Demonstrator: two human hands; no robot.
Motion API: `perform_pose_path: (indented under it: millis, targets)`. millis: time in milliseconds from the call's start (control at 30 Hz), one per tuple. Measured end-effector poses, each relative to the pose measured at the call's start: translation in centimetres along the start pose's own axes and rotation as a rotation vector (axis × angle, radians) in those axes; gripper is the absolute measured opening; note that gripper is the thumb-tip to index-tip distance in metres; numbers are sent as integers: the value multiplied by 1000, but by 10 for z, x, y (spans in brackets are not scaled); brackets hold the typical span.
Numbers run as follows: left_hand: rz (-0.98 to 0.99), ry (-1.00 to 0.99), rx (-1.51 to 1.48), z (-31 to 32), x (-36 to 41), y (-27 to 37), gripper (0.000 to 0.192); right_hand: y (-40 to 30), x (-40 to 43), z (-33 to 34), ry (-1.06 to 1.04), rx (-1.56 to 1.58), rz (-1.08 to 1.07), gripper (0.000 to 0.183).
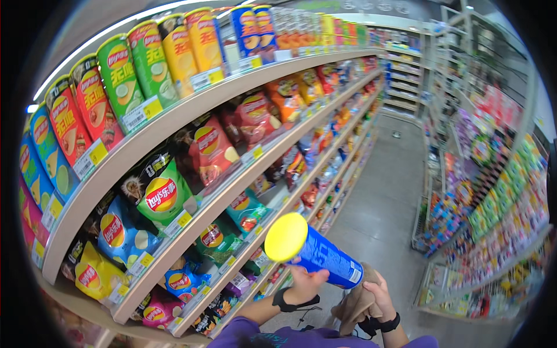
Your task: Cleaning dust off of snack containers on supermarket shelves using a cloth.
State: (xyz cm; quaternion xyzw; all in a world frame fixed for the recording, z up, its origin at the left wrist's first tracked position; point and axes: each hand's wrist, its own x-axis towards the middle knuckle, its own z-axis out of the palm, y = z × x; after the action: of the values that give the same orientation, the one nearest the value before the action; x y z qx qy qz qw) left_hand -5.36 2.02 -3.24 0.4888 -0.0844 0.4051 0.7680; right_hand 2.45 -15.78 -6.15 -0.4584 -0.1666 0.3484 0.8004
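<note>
My left hand (307,285) grips a blue cardboard chip canister (328,252) near its lidded end. The canister lies tilted, with its yellow plastic lid (286,237) facing up and to the left. A brown cloth (357,300) is bunched in my right hand (380,295). Part of the cloth touches the canister's bottom end. Beside me on the left, Lay's chip canisters (119,80) of several colours stand upright in a row on the top shelf (261,71). Two blue canisters (254,32) stand farther along that row.
Lower shelves hold bags of chips (163,195), with price tags (178,224) along their edges. A grey floor aisle (370,195) runs ahead to a shelf unit (404,78) at the far end. Racks of packaged snacks (500,209) line the right side.
</note>
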Motion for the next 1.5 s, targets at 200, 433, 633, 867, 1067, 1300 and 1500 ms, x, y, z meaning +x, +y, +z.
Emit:
perform_pose_path:
  millis: [200,433,633,867,1067,1300,1500]
  targets:
    - [172,214,259,4,144,21,72,-69,176,39,-463,-53,-7,49]
    - [600,154,647,56,321,107,68,-166,334,91,-645,202,479,41]
    - [308,118,1405,86,388,194,55,-200,400,144,-881,154,661,37]
    - [-245,39,2017,171,431,240,60,-210,445,203,-1124,153,669,38]
    - [-49,-43,2511,172,449,232,53,-218,443,235,-1246,181,698,37]
    - [121,8,2593,153,480,267,51,-221,435,241,-1349,49,167,46]
    - [285,68,2588,133,500,295,50,-225,434,231,-1322,68,179,42]
